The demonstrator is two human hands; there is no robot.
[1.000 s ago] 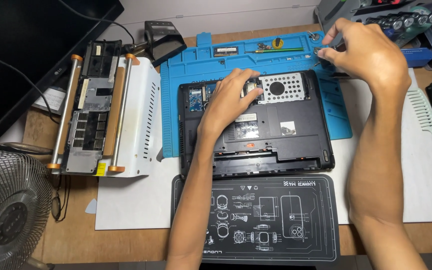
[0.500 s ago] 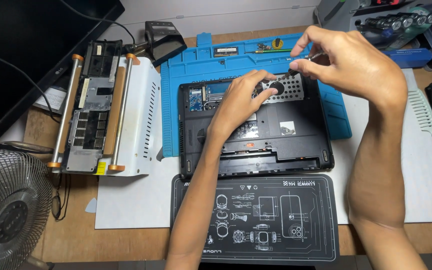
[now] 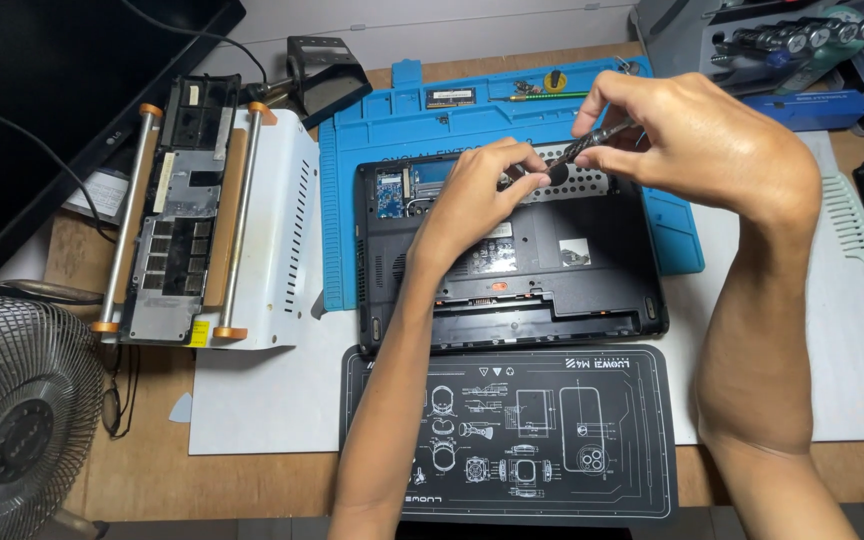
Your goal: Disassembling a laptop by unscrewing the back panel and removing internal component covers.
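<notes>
Laptop opened on the blue mat

Laptop [image 3: 512, 265] lies bottom-up at mid-bench, its far half on the blue mat [image 3: 372, 150], a black printed mat [image 3: 507, 435] just in front. Far left stands a fan [image 3: 12, 440], then a white metal unit [image 3: 212, 225]. Left hand [image 3: 477, 195] rests on the laptop, fingertips pinched together at the screwdriver [image 3: 592, 142] tip. Right hand [image 3: 697, 145] hovers above, grip clamped on the screwdriver's shaft. A pale comb [image 3: 857, 250] lies far right.
</notes>
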